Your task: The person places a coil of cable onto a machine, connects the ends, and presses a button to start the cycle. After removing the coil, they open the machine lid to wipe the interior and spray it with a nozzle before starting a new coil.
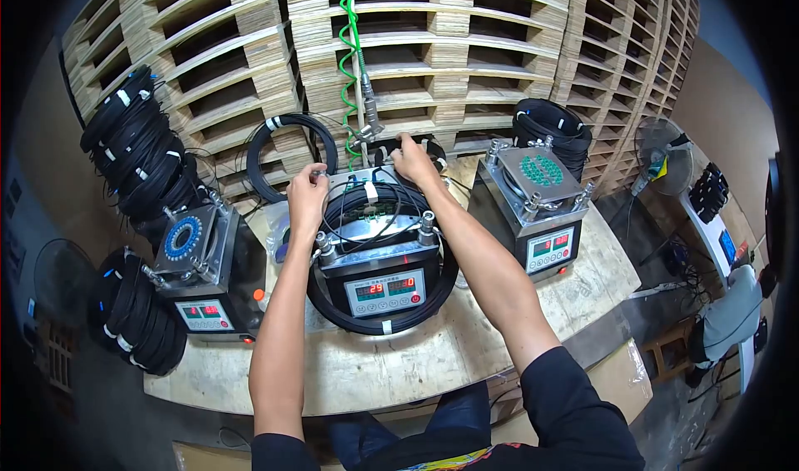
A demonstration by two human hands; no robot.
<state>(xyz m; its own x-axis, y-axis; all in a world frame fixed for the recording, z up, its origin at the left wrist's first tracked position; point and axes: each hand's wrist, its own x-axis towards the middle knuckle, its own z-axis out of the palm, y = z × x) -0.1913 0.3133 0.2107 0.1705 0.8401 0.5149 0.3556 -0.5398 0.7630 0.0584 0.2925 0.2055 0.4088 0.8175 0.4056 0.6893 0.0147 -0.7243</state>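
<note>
At the middle of the table is a dark box-shaped machine point(380, 292) with a red digital display and metal corner posts. A coil of black cable point(384, 324) loops around it, bound with white bands, and passes over its top plate. My left hand point(308, 196) is closed at the machine's back left corner, fingertips pinched by a small metal part. At the back right corner my right hand point(414, 163) is also closed, its fingers bent. What lies inside either grip is too small or hidden to make out.
Similar machines stand at left point(187, 275) and right point(537, 213). Stacked cable coils point(133, 151) rise at left, more coils point(551, 134) at back right. A green spiral air hose with a nozzle point(369, 113) hangs before wooden pallets point(433, 34). Another person point(732, 321) sits far right.
</note>
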